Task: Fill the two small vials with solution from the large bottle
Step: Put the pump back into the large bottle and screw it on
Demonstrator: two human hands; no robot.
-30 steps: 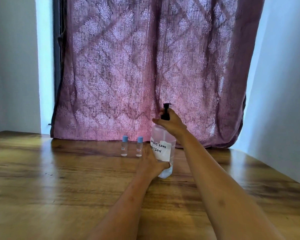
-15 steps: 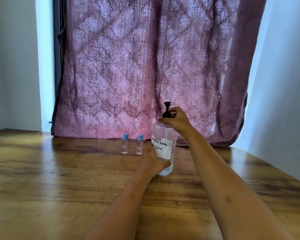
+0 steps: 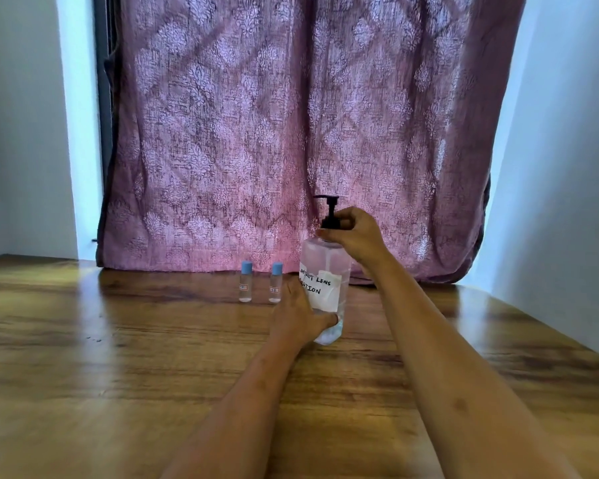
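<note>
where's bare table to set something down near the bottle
The table is bare left of the left vial and right of the large bottle. Crowded: the right vial stands close beside the bottle and the left hand holding it.

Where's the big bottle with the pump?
Head view, right of centre: the pump bottle sits on the wooden table, just right of the two blue-capped vials, held by left hand and right hand.

Label (image 3: 326, 294) on large bottle (image 3: 320, 259): "LENS", "UTION"
</note>
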